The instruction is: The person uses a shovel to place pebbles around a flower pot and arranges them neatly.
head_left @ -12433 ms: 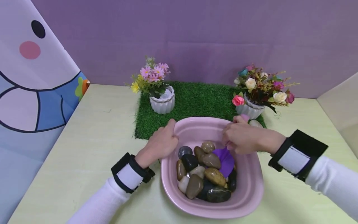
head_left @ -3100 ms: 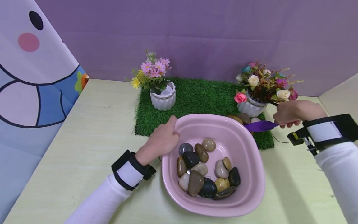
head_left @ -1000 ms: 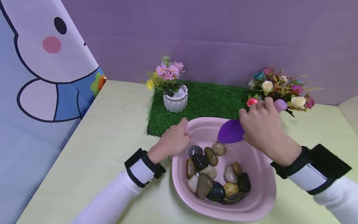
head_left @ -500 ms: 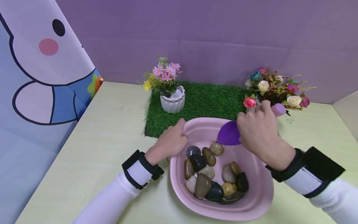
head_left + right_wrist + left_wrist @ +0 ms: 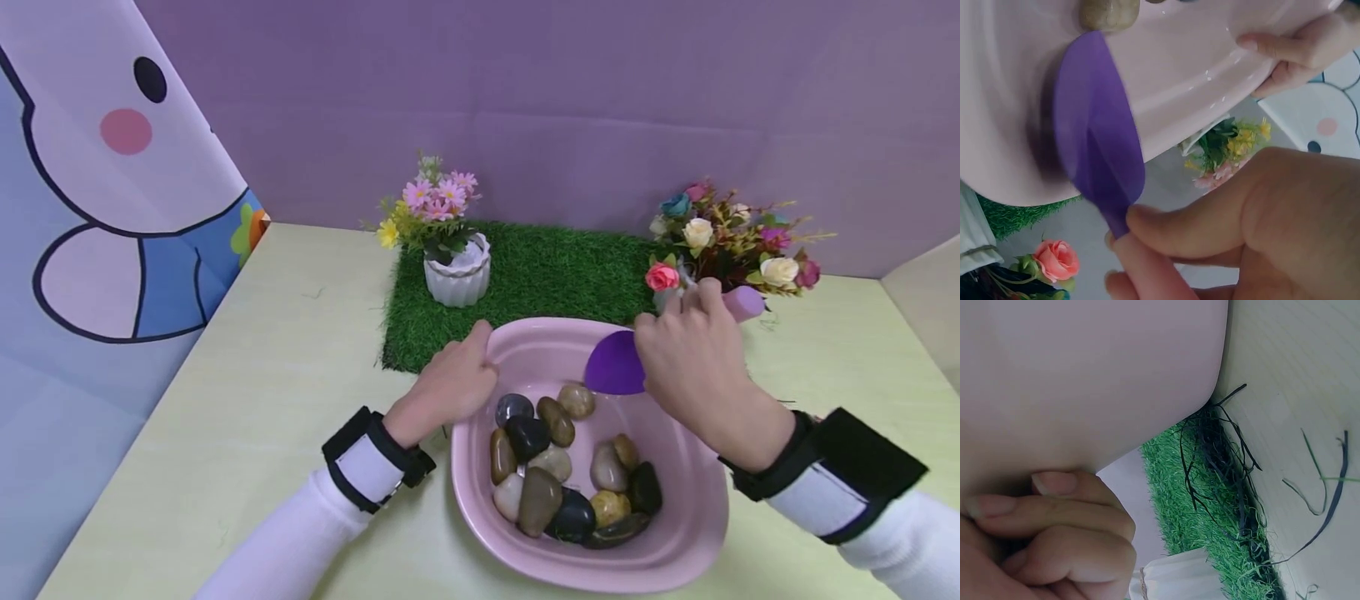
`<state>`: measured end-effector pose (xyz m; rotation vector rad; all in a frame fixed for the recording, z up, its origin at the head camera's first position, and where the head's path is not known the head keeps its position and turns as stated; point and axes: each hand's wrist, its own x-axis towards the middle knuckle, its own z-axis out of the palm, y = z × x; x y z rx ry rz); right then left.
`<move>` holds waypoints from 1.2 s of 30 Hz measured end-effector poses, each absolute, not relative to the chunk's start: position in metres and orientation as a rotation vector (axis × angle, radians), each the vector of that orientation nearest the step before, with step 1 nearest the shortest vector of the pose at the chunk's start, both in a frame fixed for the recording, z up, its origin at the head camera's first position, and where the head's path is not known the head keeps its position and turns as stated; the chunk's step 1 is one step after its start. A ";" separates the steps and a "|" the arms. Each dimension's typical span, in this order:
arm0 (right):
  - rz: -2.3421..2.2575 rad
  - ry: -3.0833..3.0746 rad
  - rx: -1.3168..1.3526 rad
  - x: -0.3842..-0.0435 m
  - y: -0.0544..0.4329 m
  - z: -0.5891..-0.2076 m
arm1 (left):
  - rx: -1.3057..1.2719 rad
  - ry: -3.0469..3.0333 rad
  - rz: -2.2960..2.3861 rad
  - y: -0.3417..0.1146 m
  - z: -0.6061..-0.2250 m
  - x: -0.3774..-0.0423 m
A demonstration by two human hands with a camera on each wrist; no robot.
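A pink basin with several smooth brown, black and pale stones inside stands on the table. My left hand grips its far left rim. In the left wrist view, the curled fingers press against the basin's outer wall. My right hand holds a small trowel by its pink handle, over the far right rim. The trowel's purple blade hangs inside the basin, close to a tan stone. Seen from the right wrist, the thumb lies along the trowel's neck and the blade bears no stone.
Behind the basin lies a green turf mat. On it stands a white pot of pink and yellow flowers. Artificial roses stand beyond my right hand, their pot mostly hidden. A purple cloth hangs at the back.
The trowel, among the stones earliest, then beside stones outside the right rim, is back over the basin. Over the last second both hands stay nearly still; the view shifts slightly.
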<state>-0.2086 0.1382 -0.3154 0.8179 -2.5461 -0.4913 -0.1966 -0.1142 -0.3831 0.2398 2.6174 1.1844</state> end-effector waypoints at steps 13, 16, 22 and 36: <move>-0.505 -2.551 0.823 -0.208 0.139 -0.326 | 0.240 2.600 1.212 -0.115 -0.384 -0.195; -0.523 -2.560 0.840 -0.208 0.139 -0.330 | 0.238 2.600 1.214 -0.115 -0.384 -0.196; -0.537 -2.620 0.860 -0.215 0.142 -0.328 | 0.237 2.616 1.198 -0.115 -0.384 -0.196; -0.419 -2.801 0.957 -0.224 0.148 -0.326 | 0.242 2.610 1.205 -0.115 -0.384 -0.197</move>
